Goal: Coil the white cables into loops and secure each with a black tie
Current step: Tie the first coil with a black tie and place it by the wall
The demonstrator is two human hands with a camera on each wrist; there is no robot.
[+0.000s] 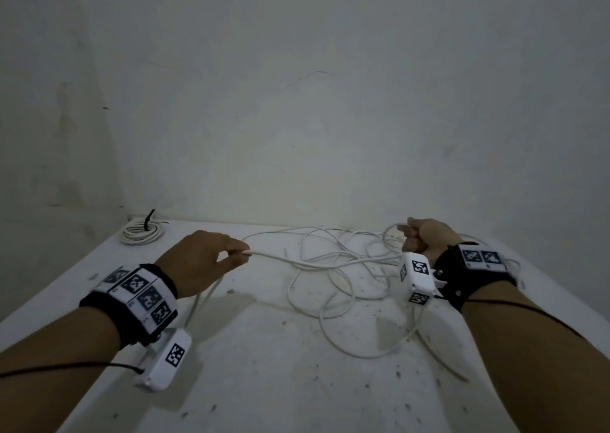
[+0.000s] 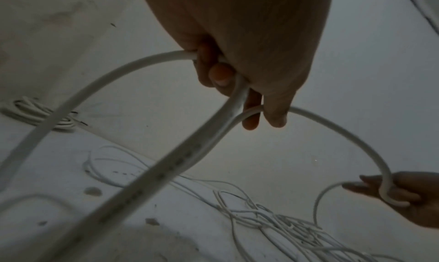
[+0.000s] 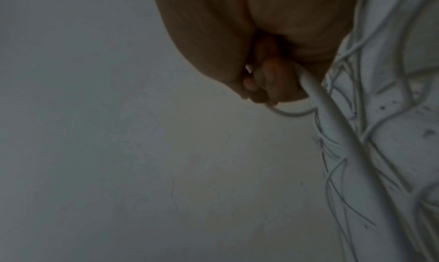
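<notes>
A long white cable (image 1: 317,261) lies in a loose tangle across the middle and right of the white table (image 1: 264,383). My left hand (image 1: 211,257) pinches a stretch of it, and loops of cable (image 2: 166,162) hang down from my curled fingers (image 2: 221,74). My right hand (image 1: 425,236), at the far right, grips the same cable (image 3: 332,119) in a closed fist. The cable runs slack between both hands (image 2: 344,134). At the back left corner lies a finished white coil (image 1: 142,231) bound with a black tie (image 1: 147,221).
A plain wall (image 1: 297,102) rises right behind the table's far edge. Dark specks and bits of debris (image 1: 363,340) dot the tabletop. Both wrists carry black bands with white camera units (image 1: 416,276). The near part of the table holds only a loop of cable (image 1: 369,350).
</notes>
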